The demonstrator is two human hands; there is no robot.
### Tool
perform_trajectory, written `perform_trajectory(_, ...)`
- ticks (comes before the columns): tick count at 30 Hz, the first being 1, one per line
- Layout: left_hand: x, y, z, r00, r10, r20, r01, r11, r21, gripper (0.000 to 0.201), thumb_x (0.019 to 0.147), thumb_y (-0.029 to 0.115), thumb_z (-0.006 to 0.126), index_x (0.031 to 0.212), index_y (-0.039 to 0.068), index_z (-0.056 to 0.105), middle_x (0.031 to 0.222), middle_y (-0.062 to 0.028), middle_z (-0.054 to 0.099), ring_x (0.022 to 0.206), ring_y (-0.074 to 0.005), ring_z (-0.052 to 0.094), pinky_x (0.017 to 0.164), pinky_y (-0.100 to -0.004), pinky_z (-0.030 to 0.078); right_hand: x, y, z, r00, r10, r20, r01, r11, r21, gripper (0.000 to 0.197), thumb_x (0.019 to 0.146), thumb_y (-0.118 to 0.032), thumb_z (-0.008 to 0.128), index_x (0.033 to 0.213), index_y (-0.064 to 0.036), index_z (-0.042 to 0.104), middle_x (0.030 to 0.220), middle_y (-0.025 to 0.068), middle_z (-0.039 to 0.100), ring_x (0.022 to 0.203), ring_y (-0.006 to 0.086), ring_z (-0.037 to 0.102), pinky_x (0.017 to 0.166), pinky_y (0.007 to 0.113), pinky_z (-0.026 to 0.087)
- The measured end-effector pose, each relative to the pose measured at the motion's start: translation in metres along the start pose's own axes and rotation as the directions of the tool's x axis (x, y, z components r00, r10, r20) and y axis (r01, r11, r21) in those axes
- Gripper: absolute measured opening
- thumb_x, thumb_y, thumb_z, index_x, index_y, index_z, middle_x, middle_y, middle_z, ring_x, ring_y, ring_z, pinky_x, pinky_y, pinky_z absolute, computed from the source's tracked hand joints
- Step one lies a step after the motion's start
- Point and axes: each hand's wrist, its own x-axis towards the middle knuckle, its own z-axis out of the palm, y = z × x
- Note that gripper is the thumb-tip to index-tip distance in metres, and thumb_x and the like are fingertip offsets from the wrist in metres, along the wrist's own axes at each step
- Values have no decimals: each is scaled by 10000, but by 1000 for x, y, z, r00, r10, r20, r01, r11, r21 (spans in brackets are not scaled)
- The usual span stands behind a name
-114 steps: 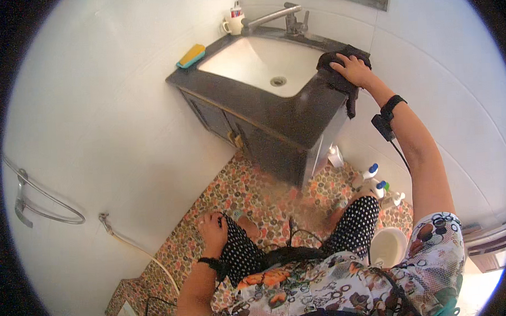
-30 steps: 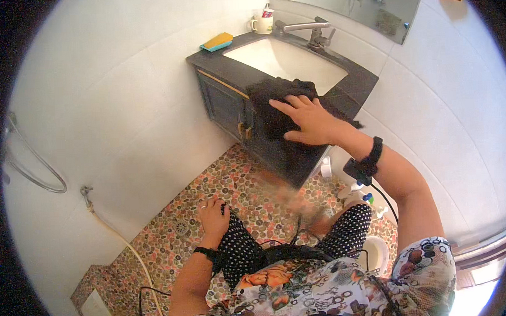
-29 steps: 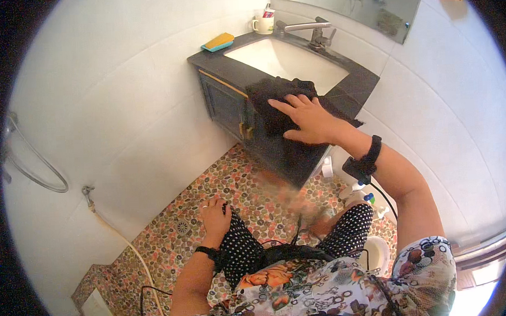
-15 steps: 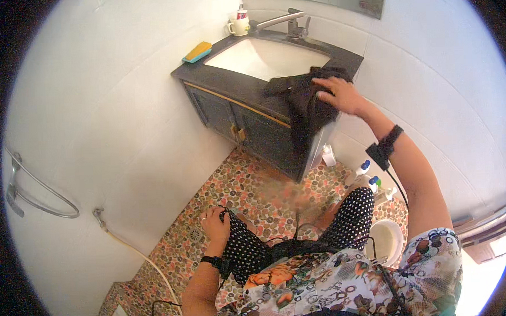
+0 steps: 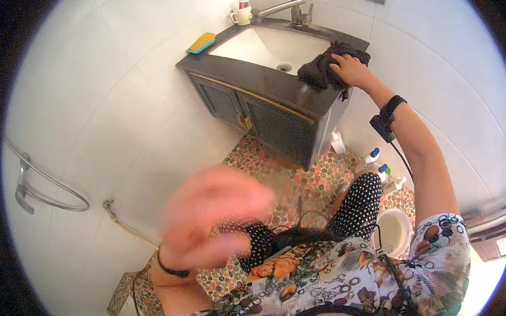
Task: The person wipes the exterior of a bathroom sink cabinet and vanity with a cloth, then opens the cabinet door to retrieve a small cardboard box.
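Observation:
At the right end of the dark vanity counter (image 5: pixel 256 82), my right hand (image 5: pixel 351 72) lies on a bunched black cloth (image 5: pixel 319 69), with its fingers curled over it. The cloth rests beside the white sink basin (image 5: pixel 249 49), partly over its right rim. A dark band with a cable is on my right wrist. My left hand (image 5: pixel 210 215) is raised in front of my lap, close to me. Motion smears its fingers, and no held thing can be made out there. The chrome faucet (image 5: pixel 298 11) stands behind the basin.
A yellow brush or sponge on a blue tray (image 5: pixel 201 44) and a cup (image 5: pixel 241 14) stand on the counter's left. Several bottles (image 5: pixel 379 167) and a white bucket (image 5: pixel 394 231) are on the pebble-patterned floor at right. A shower hose (image 5: pixel 59 206) hangs left.
My right hand has moved slightly up and right; the cloth that hung over the counter's front edge is now bunched on top. My left hand has lifted from my knee.

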Motion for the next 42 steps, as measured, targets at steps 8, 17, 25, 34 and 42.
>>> perform_trajectory(8, 32, 45, -20, 972, 140, 190, -30, 871, -490, 231, 875, 315, 684, 1066, 186, 663, 1019, 1, 638, 932, -213, 573, 740, -308, 422, -57, -116, -21, 949, -310, 55, 306, 949, 75, 544, 945, -456, 423, 1380, -132, 461, 1291, 186, 525, 1194, 392, 506, 988, 534, 402)
perform_trajectory(17, 38, 84, 5, 954, -225, 199, 291, 861, -418, 220, 825, 265, 746, 1025, 192, 690, 945, 27, 654, 848, -149, 589, 713, -258, 405, -35, -82, -31, 929, -361, 75, 349, 927, 138, 602, 930, -521, 472, 1412, -162, 440, 1281, 198, 522, 1185, 392, 502, 1001, 473, 397)
perform_trajectory(25, 15, 89, 2, 937, -120, 327, 253, 880, -402, 255, 822, 257, 748, 1066, 203, 695, 1020, 39, 650, 935, -149, 575, 714, -250, 432, 3, 7, 7, 1000, -18, 1, 18, 998, 52, 632, 929, -607, 390, 1424, -215, 426, 1361, 183, 497, 1242, 399, 480, 1035, 540, 364)
perform_trajectory(34, 2, 55, 4, 966, 182, 185, -34, 796, -604, 275, 850, 273, 721, 1114, 208, 683, 1194, 34, 623, 961, -174, 580, 733, -269, 443, -13, 0, -2, 999, -49, 13, 49, 999, 11, 588, 951, -534, 395, 1405, -164, 449, 1319, 190, 530, 1177, 401, 532, 999, 547, 387)
perform_trajectory(42, 4, 54, -5, 968, 57, 246, 158, 623, -766, 299, 869, 322, 700, 1145, 212, 671, 1293, 36, 599, 989, -197, 584, 762, -286, 449, 18, 20, -23, 998, 49, 27, -49, 999, -18, 659, 914, -609, 419, 1426, -194, 421, 1344, 194, 506, 1199, 390, 519, 1004, 535, 395)
